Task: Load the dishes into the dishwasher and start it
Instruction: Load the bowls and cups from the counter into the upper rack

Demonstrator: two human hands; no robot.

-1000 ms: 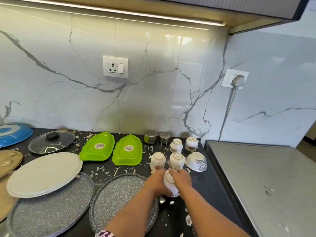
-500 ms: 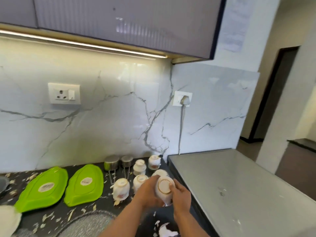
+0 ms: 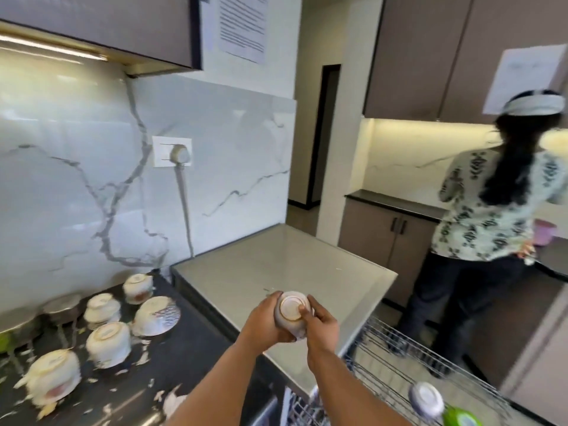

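Cup (image 3: 292, 313) is off the counter now: you've got it upside down, base ring facing the camera, left hand (image 3: 266, 322) wrapped round its side and right hand (image 3: 319, 325) closed on the other side with the thumb across the base. A second ago you were still over the cluster of cups at 9 o'clock; since then you've swung right, so the dishwasher rack (image 3: 399, 361) now shows at 4 o'clock, with a cup and something green already in it. My guess is the drop-in comes next. Further off at 2 o'clock, another person (image 3: 488, 216) stands at the far counter.
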